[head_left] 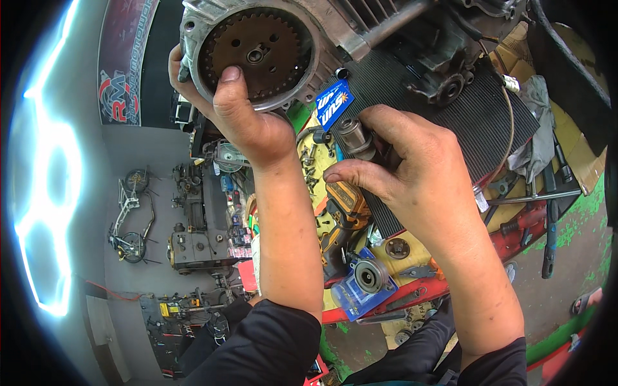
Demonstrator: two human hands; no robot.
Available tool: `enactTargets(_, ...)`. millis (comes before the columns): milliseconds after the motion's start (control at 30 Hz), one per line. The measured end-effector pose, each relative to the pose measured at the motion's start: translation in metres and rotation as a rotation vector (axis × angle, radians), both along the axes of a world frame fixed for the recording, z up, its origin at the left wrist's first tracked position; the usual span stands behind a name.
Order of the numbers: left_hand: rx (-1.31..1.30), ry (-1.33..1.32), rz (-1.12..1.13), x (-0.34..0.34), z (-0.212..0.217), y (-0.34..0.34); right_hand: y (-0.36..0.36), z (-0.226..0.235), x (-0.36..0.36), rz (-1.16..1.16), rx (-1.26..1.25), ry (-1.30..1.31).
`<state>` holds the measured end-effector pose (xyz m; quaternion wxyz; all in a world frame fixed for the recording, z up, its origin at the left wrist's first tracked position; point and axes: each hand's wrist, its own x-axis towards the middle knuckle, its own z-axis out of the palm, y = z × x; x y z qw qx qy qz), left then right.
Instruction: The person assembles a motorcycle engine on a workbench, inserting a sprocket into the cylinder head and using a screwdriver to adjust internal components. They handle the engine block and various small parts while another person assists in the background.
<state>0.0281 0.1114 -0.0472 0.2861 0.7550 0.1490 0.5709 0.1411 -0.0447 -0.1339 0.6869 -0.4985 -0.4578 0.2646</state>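
Observation:
My left hand (257, 128) is wrapped round the near side of a metal engine housing (315, 48). Its thumb presses on the face of a brown toothed sprocket (270, 53) set in the round opening, and its other fingers go behind the casting. To the right and a little lower, my right hand (421, 161) pinches a short, shiny metal shaft piece that looks like a camshaft (353, 135), with a cylindrical end toward the housing. Its other end is hidden in my fingers. The two parts are apart.
Beneath the engine lies a black ribbed mat (499, 122) with a blue card (335, 104). Nearer me are loose bolts (310, 164), a yellow-and-black power tool (347, 202), a round metal part (370, 275) on blue packaging, and a small flange (397, 248). A grey rag (535, 128) lies right.

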Motion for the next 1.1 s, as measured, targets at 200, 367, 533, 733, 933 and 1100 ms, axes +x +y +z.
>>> enactTargets(200, -0.013, 0.005, 0.008, 0.0007, -0.0002, -0.0021, -0.0003, 0.0012, 0.0007, 0.005, -0.004, 0.005)
enactTargets(367, -0.013, 0.003, 0.029, 0.0003, -0.0006, -0.0023, 0.0005, 0.0014, 0.0002, -0.001, 0.010, 0.002)
enactTargets(533, -0.006, -0.040, 0.050, 0.0043, -0.0022, -0.0017, 0.0003, 0.0017, 0.0015, 0.008, -0.013, -0.009)
enactTargets(733, 0.007, -0.118, 0.040, 0.0041, -0.0055, 0.0042, -0.0005, 0.0028, 0.0005, 0.028, -0.022, 0.010)
enactTargets(933, 0.003, -0.044, 0.044, 0.0052, -0.0026, -0.0023, 0.0007, 0.0035, 0.0009, 0.046, -0.035, 0.010)
enactTargets(1100, 0.009, -0.124, 0.053, 0.0066, -0.0060, -0.0011, -0.0009, 0.0038, 0.0009, 0.041, -0.034, 0.030)
